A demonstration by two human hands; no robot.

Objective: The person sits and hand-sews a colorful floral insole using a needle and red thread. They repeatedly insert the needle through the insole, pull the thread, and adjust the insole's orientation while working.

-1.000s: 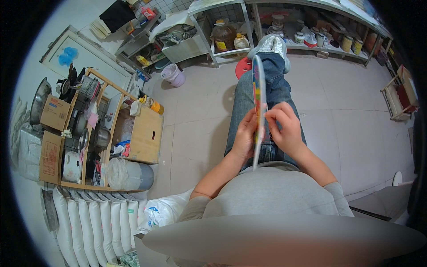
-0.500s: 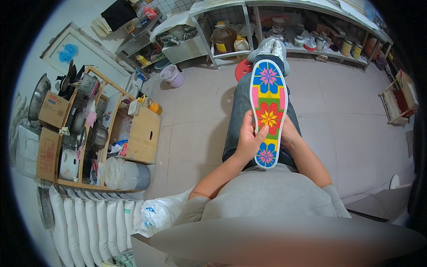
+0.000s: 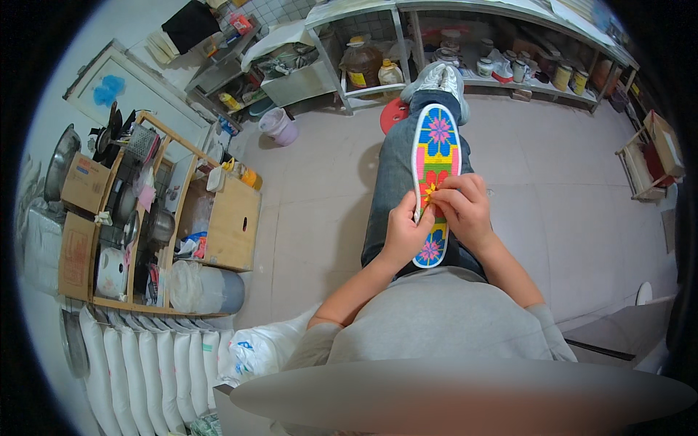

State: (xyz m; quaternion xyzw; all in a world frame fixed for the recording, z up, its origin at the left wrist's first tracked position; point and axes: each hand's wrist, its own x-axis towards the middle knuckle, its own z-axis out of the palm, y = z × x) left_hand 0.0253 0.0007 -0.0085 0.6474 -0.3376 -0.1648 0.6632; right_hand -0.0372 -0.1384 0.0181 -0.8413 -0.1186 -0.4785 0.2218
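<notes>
An embroidered insole (image 3: 439, 138) with a white rim and bright flower patterns in blue, pink, yellow, green and red lies lengthwise over my legs in jeans (image 3: 391, 189). My left hand (image 3: 407, 231) grips its left edge, the thumb resting on the patterned face. Over the middle red flower, my right hand (image 3: 467, 211) has its thumb and fingertips pinched together close to my left thumb. Whatever sits in that pinch is too small to make out. Both hands cover part of the pattern's lower half.
A red stool (image 3: 393, 115) stands beside my shoes (image 3: 440, 81). Ahead runs a metal shelf bench (image 3: 502, 89) with jars and jugs. At left are a wooden rack (image 3: 169, 254) with pots, a lilac bucket (image 3: 280, 126) and a row of white sacks (image 3: 149, 363).
My right hand has come from under the insole's right edge to its top face, fingers pinched at the middle flower. My left hand still holds the left edge.
</notes>
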